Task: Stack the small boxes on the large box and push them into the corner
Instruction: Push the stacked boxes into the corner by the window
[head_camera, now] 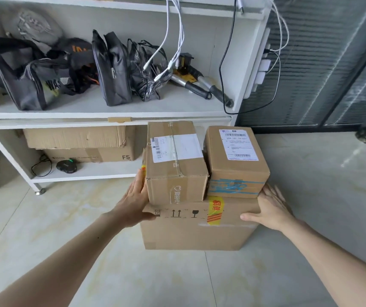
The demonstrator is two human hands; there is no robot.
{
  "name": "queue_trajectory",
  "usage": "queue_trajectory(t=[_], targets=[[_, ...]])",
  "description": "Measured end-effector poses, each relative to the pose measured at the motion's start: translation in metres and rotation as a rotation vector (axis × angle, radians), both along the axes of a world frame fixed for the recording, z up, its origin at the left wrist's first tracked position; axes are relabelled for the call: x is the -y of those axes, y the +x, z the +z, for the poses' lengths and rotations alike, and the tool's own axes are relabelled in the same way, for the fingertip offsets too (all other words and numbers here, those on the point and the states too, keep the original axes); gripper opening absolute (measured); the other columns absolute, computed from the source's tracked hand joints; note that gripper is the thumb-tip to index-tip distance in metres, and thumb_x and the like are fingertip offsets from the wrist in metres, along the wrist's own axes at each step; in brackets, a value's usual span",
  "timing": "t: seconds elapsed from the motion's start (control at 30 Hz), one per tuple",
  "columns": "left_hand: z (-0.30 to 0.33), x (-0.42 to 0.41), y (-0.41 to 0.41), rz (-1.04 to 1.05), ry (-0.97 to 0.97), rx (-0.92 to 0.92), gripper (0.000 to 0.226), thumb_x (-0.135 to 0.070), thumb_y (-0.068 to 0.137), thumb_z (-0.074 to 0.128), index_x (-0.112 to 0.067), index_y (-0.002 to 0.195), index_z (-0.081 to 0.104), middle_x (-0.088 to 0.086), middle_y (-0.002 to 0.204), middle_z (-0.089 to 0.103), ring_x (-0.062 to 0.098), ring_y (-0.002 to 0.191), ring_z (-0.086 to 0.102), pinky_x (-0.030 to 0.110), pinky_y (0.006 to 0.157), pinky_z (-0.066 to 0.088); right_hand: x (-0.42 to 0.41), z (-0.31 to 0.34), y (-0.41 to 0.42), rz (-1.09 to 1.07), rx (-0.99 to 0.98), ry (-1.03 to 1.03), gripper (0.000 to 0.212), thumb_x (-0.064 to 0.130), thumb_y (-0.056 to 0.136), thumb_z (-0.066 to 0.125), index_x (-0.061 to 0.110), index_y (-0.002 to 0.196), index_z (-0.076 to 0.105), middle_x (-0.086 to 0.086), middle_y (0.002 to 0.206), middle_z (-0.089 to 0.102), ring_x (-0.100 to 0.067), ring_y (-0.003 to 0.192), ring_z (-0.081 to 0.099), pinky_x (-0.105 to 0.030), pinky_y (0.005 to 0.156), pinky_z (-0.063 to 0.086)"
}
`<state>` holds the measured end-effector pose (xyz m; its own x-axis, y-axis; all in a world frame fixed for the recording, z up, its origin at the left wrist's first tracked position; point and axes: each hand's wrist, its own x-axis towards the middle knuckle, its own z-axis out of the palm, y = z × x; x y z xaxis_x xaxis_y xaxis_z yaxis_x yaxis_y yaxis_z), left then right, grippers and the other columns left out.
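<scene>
Two bare forearms are stretched in from the bottom corners toward a large box (197, 227) on the tiled floor (66, 240). At its 9 o'clock side the left hand (135, 200) is laid flat with fingers spread, the thumb hooked over the near top edge. At 3 o'clock the right hand (270, 207) is pressed open-palmed against the other side, thumb lying along the front face. Nothing is gripped; the box is merely braced between both palms. Two small boxes are seen on top, side by side and touching: a taller box (175, 162) at left, a blue-taped box (236, 162) at right. At 12 o'clock, just behind, a white shelf (102, 124) is seen.
</scene>
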<state>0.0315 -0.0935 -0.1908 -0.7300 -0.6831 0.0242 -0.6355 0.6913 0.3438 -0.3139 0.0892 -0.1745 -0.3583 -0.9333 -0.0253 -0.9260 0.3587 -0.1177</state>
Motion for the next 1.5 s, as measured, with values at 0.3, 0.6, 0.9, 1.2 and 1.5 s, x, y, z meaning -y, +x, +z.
queue_trajectory(t=[0.3, 0.6, 0.9, 1.2, 1.5], targets=[[0.004, -0.008, -0.097, -0.113, -0.146, 0.089, 0.12, -0.037, 0.078, 0.076, -0.003, 0.151, -0.013, 0.017, 0.153, -0.031, 0.031, 0.138, -0.029, 0.044, 0.12, 0.002, -0.055, 0.001, -0.054, -0.173, -0.13, 0.025, 0.116, 0.076, 0.064, 0.06, 0.017, 0.151, 0.012, -0.008, 0.16, 0.014, -0.024, 0.148, 0.001, -0.043, 0.119, -0.007], [0.002, 0.0, -0.188, -0.215, -0.169, 0.05, 0.115, -0.026, 0.079, 0.076, 0.002, 0.149, -0.011, 0.014, 0.149, -0.031, 0.034, 0.146, -0.016, 0.039, 0.121, 0.005, -0.075, -0.008, -0.114, -0.375, -0.163, -0.023, 0.124, 0.062, 0.038, 0.076, 0.022, 0.147, 0.031, -0.004, 0.156, 0.03, -0.021, 0.148, 0.009, -0.038, 0.118, -0.007], [0.002, -0.022, -0.262, -0.253, -0.138, -0.007, 0.117, -0.03, 0.08, 0.074, 0.003, 0.149, -0.014, 0.019, 0.156, -0.026, 0.033, 0.145, -0.022, 0.037, 0.121, 0.005, -0.088, -0.009, -0.2, -0.426, -0.224, 0.015, 0.111, 0.06, 0.033, 0.078, 0.016, 0.131, 0.054, -0.009, 0.135, 0.055, -0.025, 0.133, 0.041, -0.041, 0.117, 0.012], [0.0, -0.022, -0.377, -0.211, -0.183, 0.005, 0.137, -0.029, 0.025, 0.097, 0.008, 0.138, 0.028, 0.027, 0.146, 0.039, 0.041, 0.133, 0.041, 0.043, 0.095, 0.052, -0.079, -0.018, -0.336, -0.42, -0.292, 0.042, 0.1, 0.072, 0.023, 0.066, 0.012, 0.103, 0.071, -0.008, 0.096, 0.07, -0.024, 0.102, 0.054, -0.043, 0.098, 0.032], [0.003, 0.017, -0.493, -0.142, -0.236, 0.062, 0.126, -0.02, 0.026, 0.098, 0.012, 0.135, 0.044, 0.029, 0.146, 0.039, 0.042, 0.134, 0.04, 0.041, 0.106, 0.037, -0.021, -0.014, -0.455, -0.377, -0.297, -0.012, 0.096, 0.07, 0.023, 0.07, 0.006, 0.094, 0.072, -0.015, 0.091, 0.07, -0.028, 0.103, 0.049, -0.04, 0.096, 0.03]])
